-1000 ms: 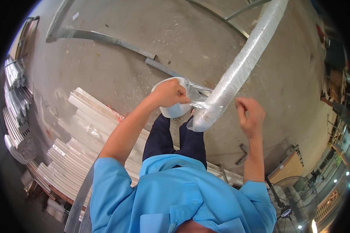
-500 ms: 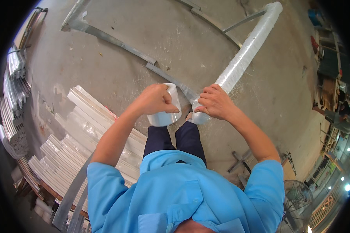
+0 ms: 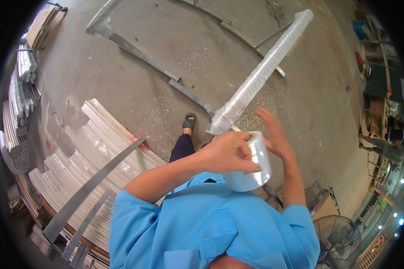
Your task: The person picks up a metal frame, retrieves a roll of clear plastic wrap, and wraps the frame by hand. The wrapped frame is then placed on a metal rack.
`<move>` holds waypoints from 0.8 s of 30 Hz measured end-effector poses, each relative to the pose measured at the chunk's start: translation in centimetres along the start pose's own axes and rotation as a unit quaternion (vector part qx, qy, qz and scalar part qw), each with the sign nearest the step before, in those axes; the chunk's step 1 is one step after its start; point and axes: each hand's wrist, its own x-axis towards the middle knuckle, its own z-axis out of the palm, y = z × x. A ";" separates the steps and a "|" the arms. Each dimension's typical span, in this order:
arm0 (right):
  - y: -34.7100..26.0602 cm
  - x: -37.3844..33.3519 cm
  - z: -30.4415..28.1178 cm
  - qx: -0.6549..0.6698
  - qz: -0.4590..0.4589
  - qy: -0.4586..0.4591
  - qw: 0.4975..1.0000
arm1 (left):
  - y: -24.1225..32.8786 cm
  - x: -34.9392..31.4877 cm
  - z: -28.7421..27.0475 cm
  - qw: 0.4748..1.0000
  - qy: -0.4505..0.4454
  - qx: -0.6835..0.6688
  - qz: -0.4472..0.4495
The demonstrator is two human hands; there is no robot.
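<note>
A roll of clear plastic film [image 3: 250,180] is gripped in my left hand [image 3: 228,152], fingers and thumb closed on its end, in front of my shirt. My right hand [image 3: 276,136], slightly blurred, is open with fingers stretched, just right of the roll. Whether its thumb touches the roll I cannot tell. Beyond both hands a long post [image 3: 265,74] wrapped in clear film slants away to the upper right. Its near end lies just past my left hand. A grey metal bar [image 3: 191,96] meets the post near that end.
White wrapped strips [image 3: 76,179] are piled at the left, with a grey metal bar [image 3: 96,186] slanting above them. More metal framing [image 3: 143,56] lies on the concrete floor ahead. A fan [image 3: 336,235] stands at lower right. My sandalled foot [image 3: 189,122] is near the post.
My left hand has carried the roll to the right and closer to my body. My right hand has let go of the post's near end and moved right, its fingers opening.
</note>
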 end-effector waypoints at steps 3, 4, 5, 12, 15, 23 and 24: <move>-0.8 -7.8 -2.0 0.075 0.154 -0.001 0.985 | -0.7 4.9 2.4 0.999 0.002 -0.032 -0.017; -1.5 -10.1 -2.2 0.040 0.147 0.038 0.988 | -1.1 6.5 3.1 1.000 0.003 -0.015 -0.025; -1.7 -11.3 -2.3 0.005 0.142 0.077 0.987 | -1.6 8.0 3.8 0.997 -0.005 -0.039 -0.061; 1.5 -13.2 2.7 -0.238 0.131 0.234 0.934 | -6.0 12.6 7.6 0.997 -0.003 0.018 -0.078; 6.5 -13.6 5.8 -0.222 0.171 0.261 0.924 | -8.1 10.2 4.6 0.911 0.186 0.341 0.136; 16.0 -6.0 16.7 -0.132 0.233 0.227 0.937 | -14.9 4.2 -2.2 0.953 0.238 0.147 -0.113; 16.7 -4.3 18.1 -0.121 0.257 0.200 0.938 | -15.5 4.0 -1.9 0.953 0.246 0.152 -0.092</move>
